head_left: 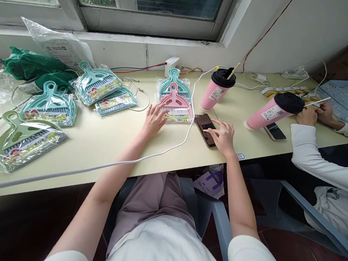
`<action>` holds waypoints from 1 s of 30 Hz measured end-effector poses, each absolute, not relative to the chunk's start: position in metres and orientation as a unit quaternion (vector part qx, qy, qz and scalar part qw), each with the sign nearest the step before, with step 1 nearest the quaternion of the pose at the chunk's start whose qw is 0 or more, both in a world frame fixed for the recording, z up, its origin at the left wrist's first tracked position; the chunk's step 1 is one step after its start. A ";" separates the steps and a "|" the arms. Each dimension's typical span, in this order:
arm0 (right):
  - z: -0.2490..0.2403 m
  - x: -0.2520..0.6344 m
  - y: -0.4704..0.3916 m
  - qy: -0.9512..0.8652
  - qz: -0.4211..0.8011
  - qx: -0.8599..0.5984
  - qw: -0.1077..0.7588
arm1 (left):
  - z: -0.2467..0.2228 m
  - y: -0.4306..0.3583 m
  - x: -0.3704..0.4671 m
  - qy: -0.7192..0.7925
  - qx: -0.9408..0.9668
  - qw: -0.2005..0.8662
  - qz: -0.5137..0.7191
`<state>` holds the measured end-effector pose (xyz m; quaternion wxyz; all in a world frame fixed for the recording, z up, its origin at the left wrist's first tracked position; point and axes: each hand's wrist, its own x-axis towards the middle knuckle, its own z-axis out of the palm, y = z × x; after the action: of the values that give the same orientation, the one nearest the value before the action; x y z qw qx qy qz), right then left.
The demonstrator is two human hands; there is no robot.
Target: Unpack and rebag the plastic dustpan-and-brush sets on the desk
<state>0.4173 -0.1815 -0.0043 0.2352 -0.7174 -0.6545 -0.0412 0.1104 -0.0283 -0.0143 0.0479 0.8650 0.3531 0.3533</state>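
Note:
My left hand (155, 120) rests with fingers spread at the lower left edge of a pink dustpan-and-brush set (176, 104) in clear wrap. Behind that set lies a teal one (174, 82), partly covered by it. To the right, my right hand (222, 136) is over a dark phone (205, 130) lying on the table, its fingers apart and a fingertip at the screen. Neither hand holds anything. A white cable (157, 153) runs across the table between my hands, over the right edge of the pink set.
Several wrapped teal and green sets (49, 106) lie at the left, near green bags (37, 67). Two pink cups (215, 91) with black lids stand right of centre, the farther right one tilted in view. Another person's hands (309, 114) and a second phone (274, 131) are at the right.

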 end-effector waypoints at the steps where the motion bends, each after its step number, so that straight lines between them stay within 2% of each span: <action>1: -0.004 0.417 -0.182 -0.654 -0.040 -0.717 0.238 | -0.014 -0.027 0.108 0.365 0.849 0.043 0.379; 8: -0.005 0.416 -0.182 -0.653 -0.033 -0.716 0.244 | -0.017 -0.016 0.096 0.407 0.788 0.020 0.462; 12: -0.007 0.418 -0.182 -0.653 -0.032 -0.716 0.247 | -0.018 -0.014 0.095 0.409 0.782 0.034 0.470; 18: -0.007 0.421 -0.193 -0.627 -0.063 -0.716 0.300 | -0.011 -0.012 0.088 0.430 0.768 0.035 0.474; 30: -0.011 0.442 -0.243 -0.602 -0.080 -0.730 0.313 | -0.011 0.001 0.069 0.470 0.731 0.075 0.488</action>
<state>0.4420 -0.2431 -0.0114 0.3131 -0.7303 -0.6019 -0.0796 0.0689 0.0013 -0.0109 0.0753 0.7312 0.4704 0.4883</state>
